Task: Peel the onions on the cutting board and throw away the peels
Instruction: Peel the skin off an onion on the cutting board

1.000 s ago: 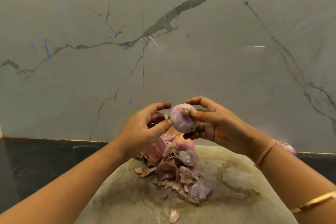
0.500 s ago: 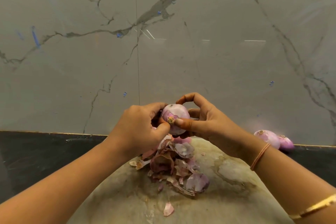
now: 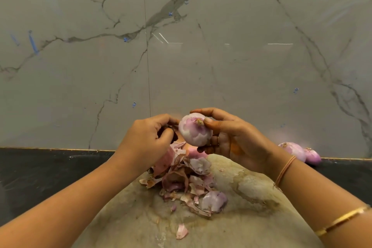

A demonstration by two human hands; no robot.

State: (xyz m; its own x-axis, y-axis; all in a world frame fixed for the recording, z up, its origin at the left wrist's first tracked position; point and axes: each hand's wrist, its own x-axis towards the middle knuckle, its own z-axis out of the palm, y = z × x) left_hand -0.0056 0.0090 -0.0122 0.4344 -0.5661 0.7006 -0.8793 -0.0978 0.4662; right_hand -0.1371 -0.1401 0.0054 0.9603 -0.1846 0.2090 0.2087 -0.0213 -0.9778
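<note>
Gripping peeled onion [image 3: 195,130] in right hand [image 3: 231,139]: thumb on root end, fingers curled round far side, held in the air over far edge of cutting board [image 3: 251,217]. Left hand [image 3: 149,137] right beside it, fingers curled in toward thumb; dark scrap there, cannot tell if pinched. Peels [image 3: 187,183] heaped at far middle of board, second onion [image 3: 195,154] half hidden behind heap. Loose peel [image 3: 181,231] nearer front edge. Pale onion [image 3: 291,150] and darker onion [image 3: 313,156] touching, at back edge of black counter [image 3: 50,171], right of board.
</note>
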